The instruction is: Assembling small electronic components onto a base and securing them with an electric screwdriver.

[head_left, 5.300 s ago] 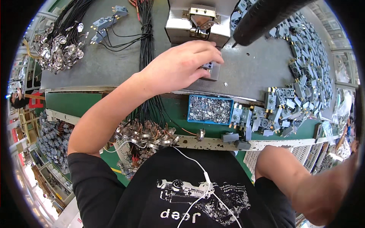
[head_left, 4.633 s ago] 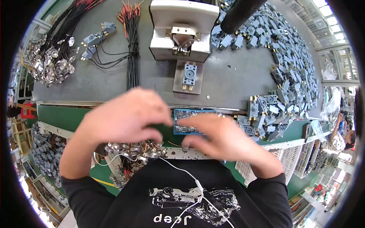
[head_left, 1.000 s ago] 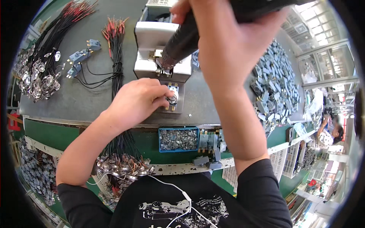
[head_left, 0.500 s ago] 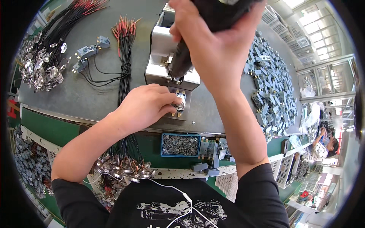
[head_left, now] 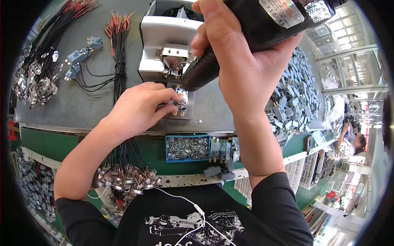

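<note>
My right hand (head_left: 250,65) is wrapped round a black electric screwdriver (head_left: 266,24), which slants down to the left. Its front end sits close over a small grey switch-like part (head_left: 181,92) with brass terminals. That part rests on a metal plate (head_left: 188,112) before a silver bench fixture (head_left: 150,61). My left hand (head_left: 137,104) pinches a round metal piece (head_left: 181,102) against the part with thumb and forefinger. The screwdriver's bit cannot be made out, nor can any contact with a screw.
Left of the fixture lie bundled black wires (head_left: 119,65) with red ends and a wired grey switch assembly (head_left: 78,57). Grey switches are heaped (head_left: 297,90) at the right. A blue tray (head_left: 187,158) of small metal pieces stands near my body. Another person (head_left: 347,143) sits far right.
The screwdriver's front end has come nearer the grey part, and its body leans further right. My left hand keeps its pinch. The whole scene has shifted slightly left in view.
</note>
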### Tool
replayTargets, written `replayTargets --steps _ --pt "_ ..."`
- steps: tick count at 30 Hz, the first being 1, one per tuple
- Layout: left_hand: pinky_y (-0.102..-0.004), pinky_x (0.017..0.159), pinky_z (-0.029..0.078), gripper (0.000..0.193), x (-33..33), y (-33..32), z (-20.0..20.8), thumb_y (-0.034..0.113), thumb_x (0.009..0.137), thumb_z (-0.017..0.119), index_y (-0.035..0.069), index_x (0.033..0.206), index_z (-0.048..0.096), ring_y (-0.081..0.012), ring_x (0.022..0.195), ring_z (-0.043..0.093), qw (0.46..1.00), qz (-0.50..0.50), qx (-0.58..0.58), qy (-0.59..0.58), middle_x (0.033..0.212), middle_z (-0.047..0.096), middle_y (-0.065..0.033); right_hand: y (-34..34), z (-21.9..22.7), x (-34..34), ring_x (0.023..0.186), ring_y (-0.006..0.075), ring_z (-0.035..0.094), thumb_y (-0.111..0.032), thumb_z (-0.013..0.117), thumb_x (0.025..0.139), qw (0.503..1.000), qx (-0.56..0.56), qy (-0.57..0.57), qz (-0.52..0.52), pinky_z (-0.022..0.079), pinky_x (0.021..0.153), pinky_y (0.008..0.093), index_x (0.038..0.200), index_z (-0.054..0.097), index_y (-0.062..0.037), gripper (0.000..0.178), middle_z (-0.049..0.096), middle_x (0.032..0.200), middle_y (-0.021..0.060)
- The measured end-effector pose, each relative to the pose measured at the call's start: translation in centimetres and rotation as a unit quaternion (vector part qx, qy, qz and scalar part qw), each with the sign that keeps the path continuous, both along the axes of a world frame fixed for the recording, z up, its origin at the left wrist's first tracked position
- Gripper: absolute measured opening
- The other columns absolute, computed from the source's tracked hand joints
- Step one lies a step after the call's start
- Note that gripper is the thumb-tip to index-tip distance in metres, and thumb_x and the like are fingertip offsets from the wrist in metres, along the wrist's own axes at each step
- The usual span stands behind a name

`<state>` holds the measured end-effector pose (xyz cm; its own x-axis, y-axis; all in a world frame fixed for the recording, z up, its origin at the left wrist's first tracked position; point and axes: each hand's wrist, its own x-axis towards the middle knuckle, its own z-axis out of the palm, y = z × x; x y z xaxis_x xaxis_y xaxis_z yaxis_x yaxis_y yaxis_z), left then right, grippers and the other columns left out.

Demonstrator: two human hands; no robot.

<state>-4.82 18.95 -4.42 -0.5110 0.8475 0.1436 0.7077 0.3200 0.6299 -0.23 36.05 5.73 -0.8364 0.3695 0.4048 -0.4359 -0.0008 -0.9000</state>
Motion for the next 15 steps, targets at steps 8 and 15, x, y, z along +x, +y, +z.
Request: replayTargets --steps 8,15 --pt "-0.0424 0.078 0.055 0.021 -0.1 -0.2 -0.1 0.023 0.091 0.074 0.014 0.109 0.071 -0.0285 0.09 0.068 1.0 0.002 0.006 0.006 0.089 0.069 -0.0059 0.2 -1.4 -0.8 0.082 0.0134 0.068 0.012 0.074 0.085 0.992 -0.038 0.115 0.034 0.057 0.066 0.0264 0.142 0.038 -0.0026 0.069 0.067 0.098 0.009" --pt "-0.043 0.078 0.055 0.019 0.2 -0.3 0.0 0.023 0.091 0.073 0.013 0.108 0.071 -0.0288 0.091 0.068 1.0 0.007 -0.008 -0.008 0.09 0.068 -0.0055 -0.3 -3.2 -2.0 0.082 0.0134 0.068 0.012 0.074 0.085 0.972 -0.071 0.211 0.068 0.057 0.066 0.0265 0.142 0.039 -0.0026 0.068 0.067 0.098 0.0087"
